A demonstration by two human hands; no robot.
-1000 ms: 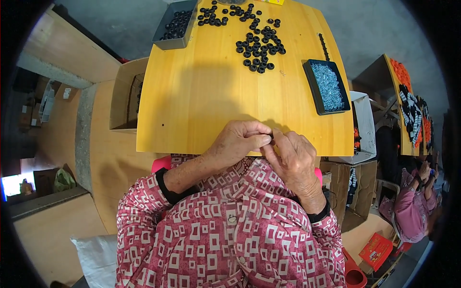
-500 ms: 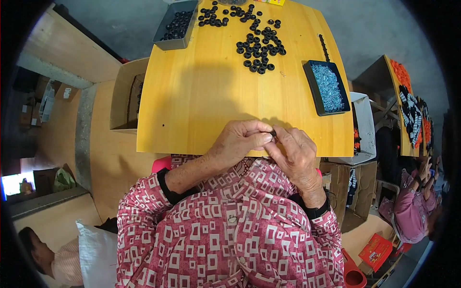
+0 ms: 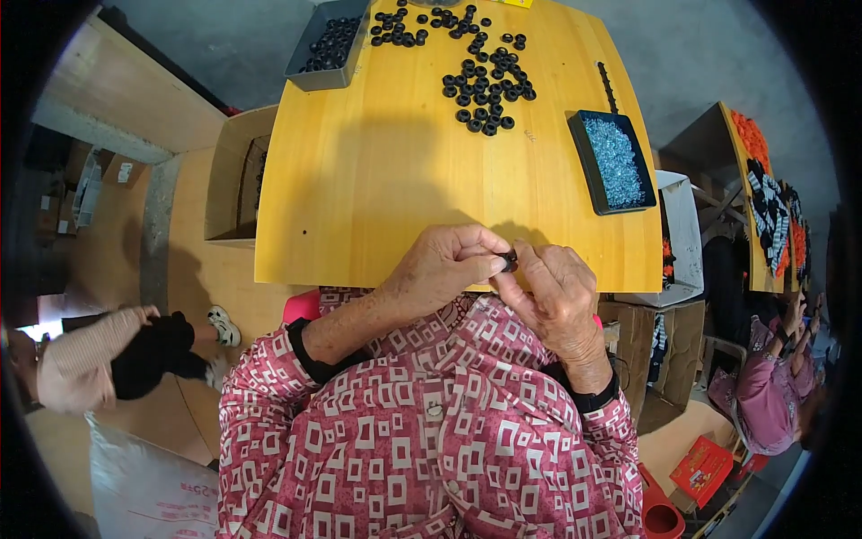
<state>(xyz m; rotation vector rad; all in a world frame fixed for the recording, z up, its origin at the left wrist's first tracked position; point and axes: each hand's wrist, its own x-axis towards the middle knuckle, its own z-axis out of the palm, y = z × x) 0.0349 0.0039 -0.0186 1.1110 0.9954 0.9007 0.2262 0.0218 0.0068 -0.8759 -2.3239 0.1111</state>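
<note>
At the near edge of the yellow table (image 3: 377, 216), my left hand (image 3: 442, 262) and my right hand (image 3: 558, 292) meet fingertip to fingertip. Between them is a small black ring-shaped part (image 3: 510, 260), partly hidden by the fingers. Both thumbs and forefingers pinch it. Farther back lie several loose black rings (image 3: 489, 110) of similar look. To the right, a black tray (image 3: 588, 175) holds many small clear bluish pieces (image 3: 616, 162).
A grey bin (image 3: 319, 81) with black parts stands at the far left of the table. A thin black rod (image 3: 608, 88) lies behind the tray. Cardboard boxes (image 3: 235, 180) flank the table. A person (image 3: 99, 359) is at the left, another (image 3: 768, 386) at the right.
My hands have barely moved; the ring is turned slightly and shows more between my fingers. On the left, the person in the striped top has moved forward, with legs and a shoe now showing.
</note>
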